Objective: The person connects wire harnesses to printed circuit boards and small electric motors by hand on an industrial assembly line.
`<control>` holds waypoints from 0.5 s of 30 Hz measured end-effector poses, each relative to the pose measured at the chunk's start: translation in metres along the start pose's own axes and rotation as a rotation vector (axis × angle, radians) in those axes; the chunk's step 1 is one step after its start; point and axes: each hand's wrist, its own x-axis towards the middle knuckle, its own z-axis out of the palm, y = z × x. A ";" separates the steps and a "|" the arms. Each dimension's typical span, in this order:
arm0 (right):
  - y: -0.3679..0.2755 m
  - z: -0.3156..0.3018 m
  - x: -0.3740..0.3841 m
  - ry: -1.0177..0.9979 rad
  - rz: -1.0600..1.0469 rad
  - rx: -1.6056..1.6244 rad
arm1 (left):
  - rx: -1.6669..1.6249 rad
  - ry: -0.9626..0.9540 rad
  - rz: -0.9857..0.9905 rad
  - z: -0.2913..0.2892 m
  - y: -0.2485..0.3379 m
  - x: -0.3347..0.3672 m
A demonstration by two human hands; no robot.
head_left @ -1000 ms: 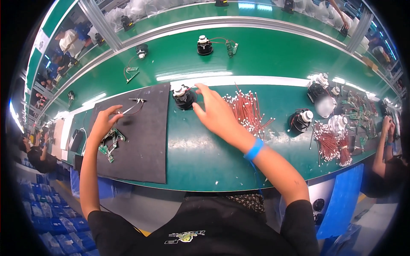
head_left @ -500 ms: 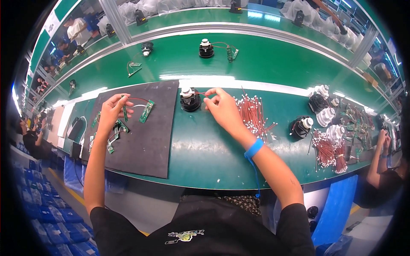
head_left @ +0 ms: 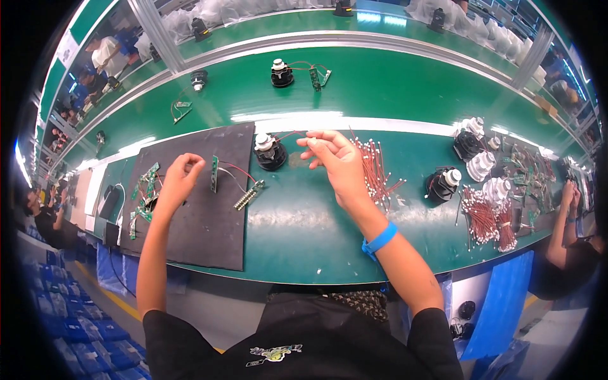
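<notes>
My left hand [head_left: 182,180] is over the black mat [head_left: 215,234], its fingers curled together with nothing visible in them. Just right of its fingertips, a narrow green circuit board [head_left: 215,174] stands on edge, apart from the hand. Red and white wires join it to a second circuit board [head_left: 250,195] at the mat's right edge. My right hand [head_left: 339,161] pinches a thin red wire [head_left: 290,134]. That wire runs left to a black-and-white motor-like unit [head_left: 270,152] standing upright beside the mat. The wire's end is partly hidden by my fingers.
More circuit boards [head_left: 149,187] lie heaped on the mat's left. Red wires with white ends [head_left: 378,171] spread right of my right hand, with bundles [head_left: 481,218] farther right. Another black-and-white unit [head_left: 443,183] lies there. Beyond the bench, a green belt [head_left: 380,88] carries similar units.
My left hand has let go of the circuit board and moved slightly right and nearer. The joined boards now sit farther right. My right hand has turned, its fingers more spread, still at the red wire.
</notes>
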 end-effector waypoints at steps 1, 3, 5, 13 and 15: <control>0.000 0.000 -0.001 -0.010 0.036 0.043 | 0.005 0.001 0.001 0.007 -0.006 0.002; 0.003 -0.001 -0.001 -0.009 0.012 0.055 | 0.010 -0.054 0.009 0.021 -0.012 0.008; 0.005 -0.003 -0.003 0.000 -0.011 0.061 | 0.087 -0.054 0.089 0.029 -0.011 0.011; -0.003 -0.009 -0.008 -0.046 0.096 0.287 | -0.598 -0.267 0.005 0.039 0.012 0.011; -0.005 -0.010 -0.011 -0.026 0.103 0.325 | -0.709 -0.328 0.027 0.039 0.016 0.007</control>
